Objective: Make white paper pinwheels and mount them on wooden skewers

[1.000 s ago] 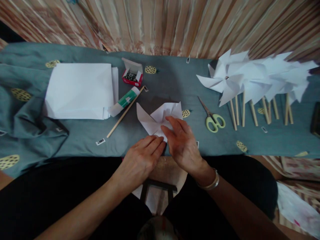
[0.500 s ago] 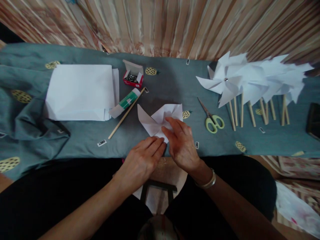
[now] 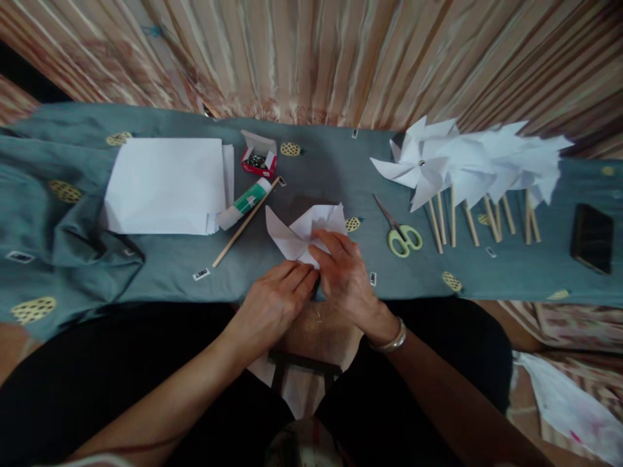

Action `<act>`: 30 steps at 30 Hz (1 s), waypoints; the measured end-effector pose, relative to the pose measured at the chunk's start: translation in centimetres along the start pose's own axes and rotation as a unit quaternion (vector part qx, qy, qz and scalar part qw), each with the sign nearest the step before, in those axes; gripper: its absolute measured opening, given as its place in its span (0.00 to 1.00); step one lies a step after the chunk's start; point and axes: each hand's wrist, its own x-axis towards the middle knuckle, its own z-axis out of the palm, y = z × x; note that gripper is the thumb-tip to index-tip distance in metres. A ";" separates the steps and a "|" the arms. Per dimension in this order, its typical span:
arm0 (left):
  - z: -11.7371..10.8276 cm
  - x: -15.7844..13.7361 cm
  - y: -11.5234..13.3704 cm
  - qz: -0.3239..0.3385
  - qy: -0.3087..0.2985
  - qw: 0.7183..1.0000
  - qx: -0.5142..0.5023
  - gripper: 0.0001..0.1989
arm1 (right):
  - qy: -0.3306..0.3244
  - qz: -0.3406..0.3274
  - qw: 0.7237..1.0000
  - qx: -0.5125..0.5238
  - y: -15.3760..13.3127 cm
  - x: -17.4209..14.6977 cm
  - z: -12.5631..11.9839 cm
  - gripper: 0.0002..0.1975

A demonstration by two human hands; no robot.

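A partly folded white paper pinwheel (image 3: 292,239) lies on the cloth in front of me, its curled blades standing up on the left and at the back. My left hand (image 3: 277,292) grips its near edge with the fingers pressed together. From the right, my right hand (image 3: 343,275) curls over the paper, thumb and fingers pinching a blade near the centre. The right palm hides the pinwheel's right part. To the left lie a wooden stick (image 3: 238,235) and a green-and-white glue tube (image 3: 248,200), the stick touching the tube.
A stack of white paper (image 3: 165,188) is at the left. Behind the tube stands an opened red box (image 3: 259,162) of small metal pins. Green-handled scissors (image 3: 402,237) lie to the right, before several finished pinwheels (image 3: 467,162) on sticks. A dark phone (image 3: 591,237) rests far right.
The view has shifted somewhat to the right, bringing the whole phone into sight. Both hands stay on the pinwheel, with only slight finger movement.
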 end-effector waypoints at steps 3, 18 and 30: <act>0.1 0.2 -0.1 -0.001 0.009 1.000 0.014 0.11 | 0.021 -0.016 0.999 0.032 0.8 0.0 -1.0 0.19; -0.4 0.0 -0.8 0.016 0.030 0.999 0.036 0.13 | 0.113 0.149 0.963 0.192 4.9 1.5 -1.5 0.20; -0.5 -0.5 -1.7 0.008 0.042 0.999 0.027 0.12 | 0.101 0.177 0.940 0.273 4.5 0.4 -1.6 0.19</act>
